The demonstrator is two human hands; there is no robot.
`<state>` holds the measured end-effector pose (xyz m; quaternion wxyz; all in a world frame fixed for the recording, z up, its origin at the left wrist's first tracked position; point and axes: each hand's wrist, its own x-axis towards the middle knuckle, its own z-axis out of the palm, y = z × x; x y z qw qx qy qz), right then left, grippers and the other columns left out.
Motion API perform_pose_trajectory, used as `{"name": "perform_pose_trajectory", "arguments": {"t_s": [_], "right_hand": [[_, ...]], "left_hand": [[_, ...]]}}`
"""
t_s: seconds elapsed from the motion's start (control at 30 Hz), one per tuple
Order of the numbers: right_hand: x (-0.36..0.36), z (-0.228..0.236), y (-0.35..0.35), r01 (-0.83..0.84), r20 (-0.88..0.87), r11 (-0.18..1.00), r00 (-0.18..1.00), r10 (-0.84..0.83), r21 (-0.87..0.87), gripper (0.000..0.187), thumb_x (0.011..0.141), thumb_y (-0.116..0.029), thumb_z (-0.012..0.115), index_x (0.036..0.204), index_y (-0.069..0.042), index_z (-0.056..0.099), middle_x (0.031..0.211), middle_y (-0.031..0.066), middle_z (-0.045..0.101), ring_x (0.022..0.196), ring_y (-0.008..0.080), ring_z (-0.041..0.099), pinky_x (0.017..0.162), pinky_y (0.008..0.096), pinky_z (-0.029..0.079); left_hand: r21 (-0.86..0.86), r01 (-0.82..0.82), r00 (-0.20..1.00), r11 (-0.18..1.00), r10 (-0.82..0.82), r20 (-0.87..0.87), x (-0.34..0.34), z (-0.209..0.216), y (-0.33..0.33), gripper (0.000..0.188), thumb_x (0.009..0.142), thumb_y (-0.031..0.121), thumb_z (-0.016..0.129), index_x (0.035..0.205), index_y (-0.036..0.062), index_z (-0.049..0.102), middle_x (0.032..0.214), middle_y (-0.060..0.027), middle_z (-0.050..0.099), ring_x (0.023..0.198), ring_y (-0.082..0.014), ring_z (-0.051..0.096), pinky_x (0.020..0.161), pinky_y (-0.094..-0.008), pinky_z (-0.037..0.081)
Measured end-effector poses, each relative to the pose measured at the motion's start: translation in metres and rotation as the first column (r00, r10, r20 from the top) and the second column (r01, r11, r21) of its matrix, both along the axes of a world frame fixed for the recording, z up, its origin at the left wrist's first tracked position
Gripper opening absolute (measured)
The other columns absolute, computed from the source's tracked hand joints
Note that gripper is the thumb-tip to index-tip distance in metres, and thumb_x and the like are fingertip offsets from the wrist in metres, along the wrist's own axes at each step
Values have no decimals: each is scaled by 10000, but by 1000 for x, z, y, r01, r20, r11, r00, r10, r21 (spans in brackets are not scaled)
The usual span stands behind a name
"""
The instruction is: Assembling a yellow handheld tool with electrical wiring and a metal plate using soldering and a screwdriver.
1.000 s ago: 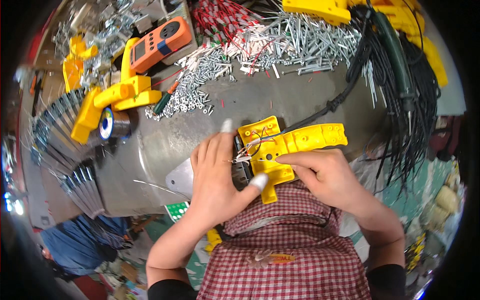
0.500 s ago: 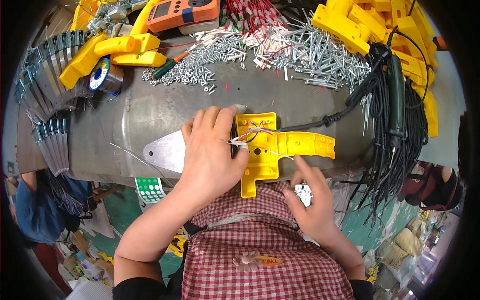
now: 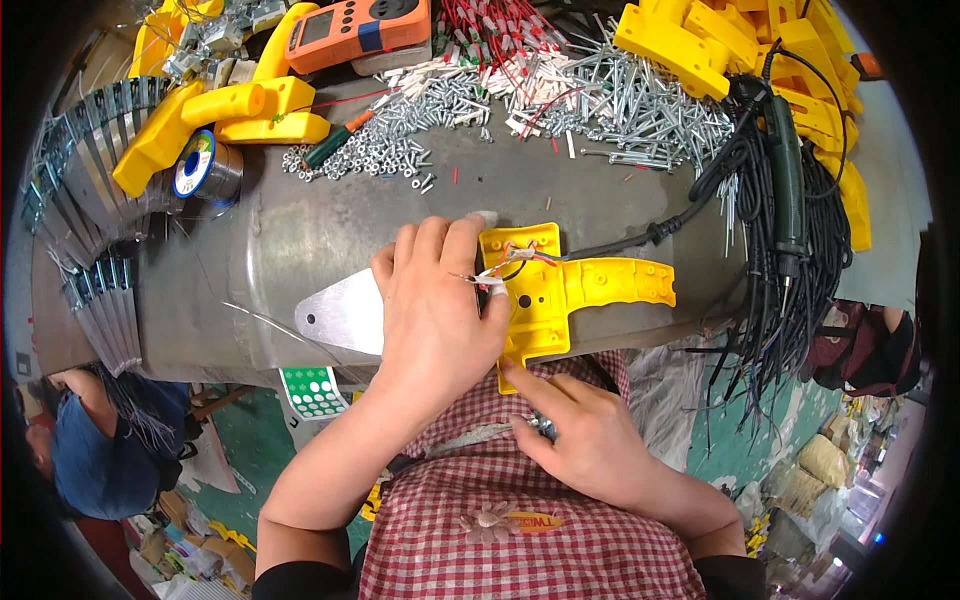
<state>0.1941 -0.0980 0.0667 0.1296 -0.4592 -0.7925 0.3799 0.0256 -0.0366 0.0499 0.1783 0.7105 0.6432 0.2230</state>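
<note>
My left hand [image 3: 435,300] is closed over a flat silver metal plate [image 3: 345,312], whose rounded end sticks out to the left. Its thumb presses beside thin wires [image 3: 515,257] at the left edge of an open yellow plastic housing half [image 3: 540,325]. The housing lies hollow side up, with its curved handle [image 3: 625,282] toward the right. A black cable [image 3: 610,247] enters it from the right. My right hand [image 3: 590,435] has its index finger at the housing's lower tip. A small whitish metallic part [image 3: 543,426] sits in its curled fingers, mostly hidden.
Heaped screws [image 3: 640,105] and nuts [image 3: 350,155] line the back, with an orange meter [image 3: 355,35], a green-handled screwdriver [image 3: 335,142] and a solder spool [image 3: 208,168]. A soldering iron [image 3: 785,190] hangs by black cables at right. Another person [image 3: 110,440] sits at left.
My right hand has moved left and down from beside the handle to the housing's lower tip, keeping the small part. My left hand stays on the plate.
</note>
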Motion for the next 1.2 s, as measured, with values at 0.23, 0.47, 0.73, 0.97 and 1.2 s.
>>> {"name": "perform_pose_trajectory", "arguments": {"t_s": [0.23, 0.47, 0.73, 0.97, 1.2], "right_hand": [[-3, -12, 2, 108, -17, 992, 994, -109, -58, 672, 773, -184, 686, 1291, 15, 308, 946, 239, 603, 761, 397, 631, 650, 415, 534], [24, -3, 10, 38, -223, 922, 966, -133, -386, 797, 719, -150, 751, 1350, -35, 277, 1307, 228, 421, 1152, 335, 510, 928, 390, 447], [22, 19, 45, 161, -388, 882, 852, -351, -443, 505, 795, -181, 718, 1211, -17, 486, 1007, 150, 607, 807, 205, 649, 691, 298, 518], [27, 21, 62, 196, -98, 978, 975, -202, -64, 381, 814, -106, 666, 1159, 16, 560, 1023, 156, 570, 855, 255, 616, 691, 298, 494], [7, 48, 63, 203, 113, 972, 975, -190, -119, 413, 788, -77, 673, 1172, 4, 545, 1015, 152, 577, 893, 272, 612, 729, 336, 510]], "left_hand": [[362, 379, 904, 852, -424, 52, -30, -5, -37, 416, 663, 157, 678, 1047, 33, 577, 967, -92, 598, 876, -251, 549, 775, -378, 410], [98, 697, 717, 711, -688, -107, -27, 8, -31, 414, 627, 121, 650, 1023, 10, 613, 1092, -94, 584, 786, -188, 554, 651, -329, 405], [6, 701, 702, 713, -689, -180, -24, 13, -39, 364, 695, 136, 614, 1023, -21, 617, 1114, -158, 555, 767, -184, 577, 648, -310, 434], [-45, 676, 707, 735, -665, -241, -22, 12, -46, 343, 745, 133, 558, 1042, -28, 620, 1146, -165, 537, 707, -164, 559, 636, -291, 454], [-71, 646, 721, 760, -638, -271, -20, 16, -49, 368, 751, 137, 545, 1074, -25, 618, 1178, -162, 522, 729, -163, 562, 636, -292, 455]]}}
